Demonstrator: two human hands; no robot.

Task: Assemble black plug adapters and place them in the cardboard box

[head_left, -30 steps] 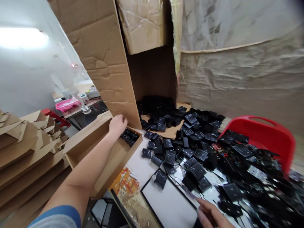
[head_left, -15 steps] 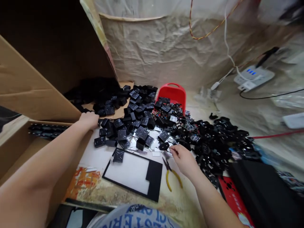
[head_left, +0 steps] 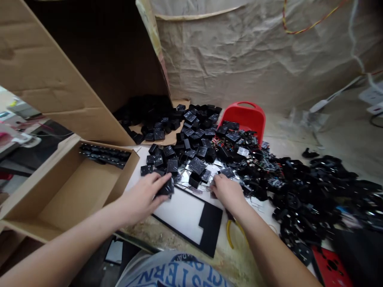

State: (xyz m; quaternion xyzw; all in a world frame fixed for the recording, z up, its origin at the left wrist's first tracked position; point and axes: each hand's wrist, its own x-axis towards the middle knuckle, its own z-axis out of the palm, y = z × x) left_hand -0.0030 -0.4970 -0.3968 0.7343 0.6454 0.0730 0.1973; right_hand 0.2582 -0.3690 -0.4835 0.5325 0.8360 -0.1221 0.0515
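Observation:
My left hand (head_left: 145, 198) is closed around a small black plastic case (head_left: 166, 187) with a shiny, film-like face, over the upper left corner of a flat black frame (head_left: 211, 233). My right hand (head_left: 229, 193) has its fingers pinched together by flat silvery pieces (head_left: 184, 175); what they hold, if anything, is hidden. Below that hand lie pliers with yellow handles (head_left: 229, 235), partly covered by my right forearm. More black cases (head_left: 197, 165) are heaped just beyond both hands.
At left stands an open cardboard box (head_left: 79, 191) with black strips (head_left: 103, 154) inside. Behind the heap, a red plastic scoop (head_left: 257, 115) spills small electronic parts (head_left: 254, 149). Glossy black parts (head_left: 302, 199) pile up on the right, near a red panel (head_left: 332, 267).
The view has turned left. My left hand has come from beside the cardboard box to the frame and taken hold of a black case. My right hand has shifted slightly towards the silvery pieces.

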